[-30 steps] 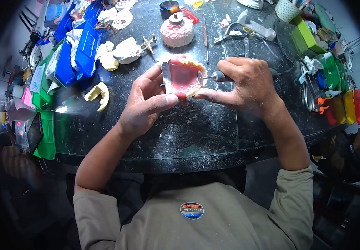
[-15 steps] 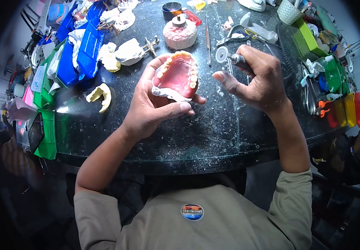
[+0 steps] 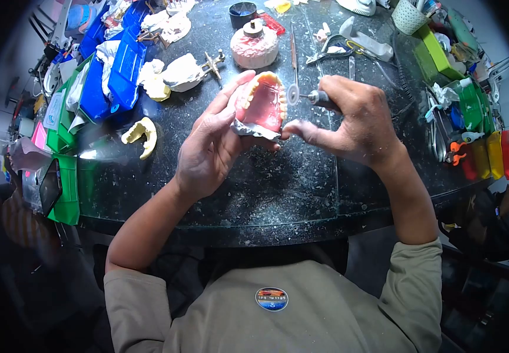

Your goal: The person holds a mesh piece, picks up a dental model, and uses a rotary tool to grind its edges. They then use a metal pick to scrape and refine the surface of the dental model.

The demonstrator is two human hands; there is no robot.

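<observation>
A pink denture with yellowish teeth (image 3: 261,108) and a rough white rear edge is held up above the dark bench. My left hand (image 3: 208,144) grips it from the left, with fingers behind it. In my right hand (image 3: 365,120) is a grey rotary handpiece (image 3: 323,100), held under curled fingers. Its thin round disc (image 3: 292,95) is close to the teeth on the right side; contact cannot be made out. My right thumb reaches to the denture's lower right edge.
Behind the denture stand a pink-and-white round mould (image 3: 254,50) and a black cup (image 3: 243,14). A U-shaped yellowish piece (image 3: 141,136) lies left. Blue bins (image 3: 126,73) line the left; pliers (image 3: 340,50) and a green bin (image 3: 437,54) are right.
My left hand has shifted its hold, and the denture has moved slightly right and turned more upright. My right hand has brought the handpiece and disc left, close to the teeth.
</observation>
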